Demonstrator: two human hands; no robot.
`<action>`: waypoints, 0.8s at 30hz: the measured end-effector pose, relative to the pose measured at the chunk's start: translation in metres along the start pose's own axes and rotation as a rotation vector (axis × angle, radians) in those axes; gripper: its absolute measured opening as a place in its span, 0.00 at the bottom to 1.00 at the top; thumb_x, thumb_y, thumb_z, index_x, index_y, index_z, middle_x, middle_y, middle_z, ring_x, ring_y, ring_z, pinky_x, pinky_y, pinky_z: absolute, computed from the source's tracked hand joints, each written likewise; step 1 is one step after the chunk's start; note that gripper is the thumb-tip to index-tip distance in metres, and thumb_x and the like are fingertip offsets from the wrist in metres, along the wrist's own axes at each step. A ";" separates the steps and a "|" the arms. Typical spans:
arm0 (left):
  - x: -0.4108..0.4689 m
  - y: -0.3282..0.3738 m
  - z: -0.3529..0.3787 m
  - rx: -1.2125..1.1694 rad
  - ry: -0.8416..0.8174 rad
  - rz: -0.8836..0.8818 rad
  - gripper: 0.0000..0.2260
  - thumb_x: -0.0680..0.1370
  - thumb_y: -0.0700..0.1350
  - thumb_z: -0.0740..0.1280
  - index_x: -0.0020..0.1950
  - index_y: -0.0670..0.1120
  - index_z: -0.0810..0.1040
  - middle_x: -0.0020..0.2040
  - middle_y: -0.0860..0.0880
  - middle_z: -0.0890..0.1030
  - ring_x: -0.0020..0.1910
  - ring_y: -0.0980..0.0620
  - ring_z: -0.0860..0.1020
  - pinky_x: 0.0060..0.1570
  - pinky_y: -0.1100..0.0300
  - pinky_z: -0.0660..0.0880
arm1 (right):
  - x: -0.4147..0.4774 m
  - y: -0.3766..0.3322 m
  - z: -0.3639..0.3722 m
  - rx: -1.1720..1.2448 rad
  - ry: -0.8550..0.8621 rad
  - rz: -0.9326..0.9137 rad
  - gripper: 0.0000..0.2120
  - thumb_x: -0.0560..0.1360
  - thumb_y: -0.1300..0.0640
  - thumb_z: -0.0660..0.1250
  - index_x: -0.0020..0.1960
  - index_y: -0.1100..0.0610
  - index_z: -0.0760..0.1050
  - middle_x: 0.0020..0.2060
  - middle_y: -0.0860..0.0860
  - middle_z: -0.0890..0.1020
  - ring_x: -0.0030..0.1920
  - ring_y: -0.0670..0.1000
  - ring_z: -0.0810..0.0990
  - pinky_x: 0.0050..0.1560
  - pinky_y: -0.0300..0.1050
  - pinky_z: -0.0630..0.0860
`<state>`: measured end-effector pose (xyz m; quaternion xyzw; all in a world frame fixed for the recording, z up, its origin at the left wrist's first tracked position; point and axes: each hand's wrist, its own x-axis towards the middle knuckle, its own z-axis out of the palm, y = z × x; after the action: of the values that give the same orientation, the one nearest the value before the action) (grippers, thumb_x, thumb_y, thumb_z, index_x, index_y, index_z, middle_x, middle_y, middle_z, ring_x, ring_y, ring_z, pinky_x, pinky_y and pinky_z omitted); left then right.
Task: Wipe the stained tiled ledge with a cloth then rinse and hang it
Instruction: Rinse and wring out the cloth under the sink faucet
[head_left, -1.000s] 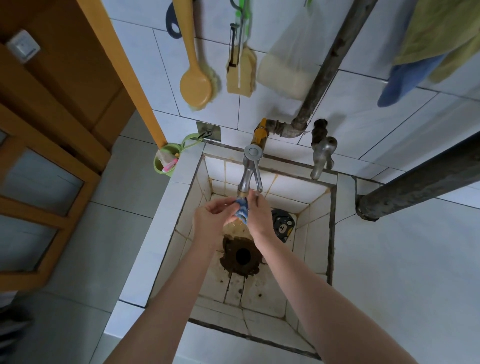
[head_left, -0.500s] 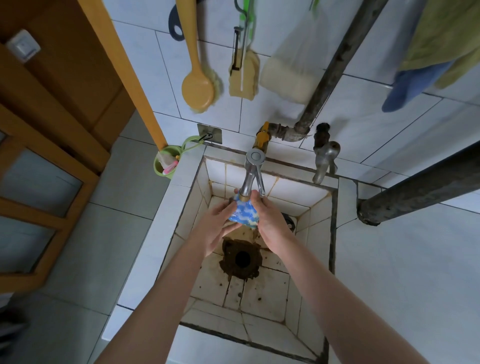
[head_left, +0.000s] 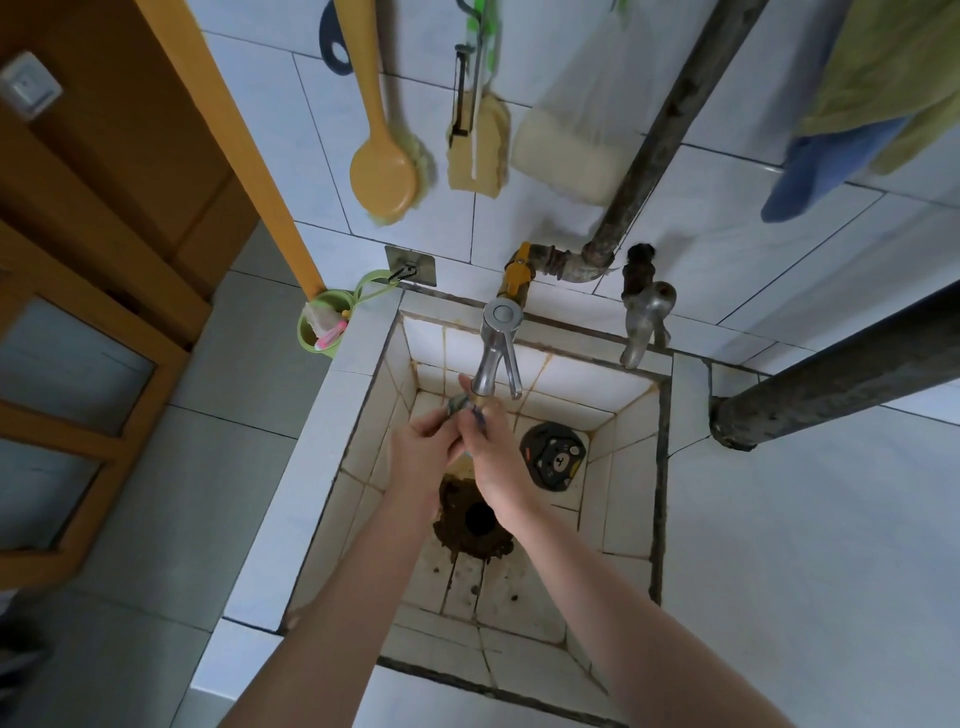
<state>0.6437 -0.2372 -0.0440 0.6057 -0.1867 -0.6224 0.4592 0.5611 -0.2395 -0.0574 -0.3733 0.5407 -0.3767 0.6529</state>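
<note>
Both of my hands are together inside the sunken tiled basin (head_left: 631, 467), just under the spout of the silver tap (head_left: 493, 348). My left hand (head_left: 423, 452) and my right hand (head_left: 493, 457) squeeze the small blue-and-white cloth (head_left: 462, 408) between them. Only a bunched, blurred bit of the cloth shows between the fingers; the rest is hidden by my hands. The white tiled ledge (head_left: 311, 478) runs along the basin's left side.
A rusty drain hole (head_left: 475, 519) lies below my hands, a round bear-print plug (head_left: 553, 457) to the right. A second tap (head_left: 644, 317), pipes, a hanging yellow brush (head_left: 382, 171), sponges, a green cup (head_left: 322, 325) and towels (head_left: 852, 104) line the wall.
The cloth was spread between my hands under the tap half a second ago; now it is bunched small and my hands have closed tighter around it.
</note>
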 end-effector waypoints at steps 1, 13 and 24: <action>0.001 0.000 -0.001 0.007 0.001 0.004 0.06 0.74 0.37 0.66 0.47 0.44 0.81 0.43 0.45 0.84 0.46 0.49 0.82 0.51 0.59 0.77 | 0.002 0.000 0.001 -0.039 0.062 -0.004 0.09 0.81 0.59 0.55 0.59 0.59 0.68 0.53 0.64 0.75 0.50 0.53 0.78 0.55 0.50 0.76; -0.002 0.000 -0.006 0.269 0.007 0.154 0.12 0.74 0.38 0.67 0.58 0.43 0.78 0.47 0.45 0.83 0.48 0.49 0.82 0.50 0.54 0.79 | 0.001 0.004 -0.005 -0.011 -0.004 -0.016 0.14 0.82 0.56 0.54 0.60 0.62 0.72 0.45 0.57 0.78 0.47 0.52 0.78 0.52 0.46 0.75; -0.010 0.002 -0.004 0.167 0.043 0.101 0.10 0.74 0.35 0.66 0.55 0.40 0.79 0.44 0.45 0.83 0.43 0.52 0.82 0.42 0.66 0.79 | 0.005 -0.009 0.002 0.053 0.311 0.015 0.13 0.82 0.55 0.53 0.47 0.58 0.73 0.43 0.57 0.78 0.46 0.56 0.79 0.48 0.43 0.77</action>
<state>0.6461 -0.2294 -0.0377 0.6451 -0.2584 -0.5673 0.4418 0.5633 -0.2476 -0.0512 -0.2890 0.6280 -0.4394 0.5736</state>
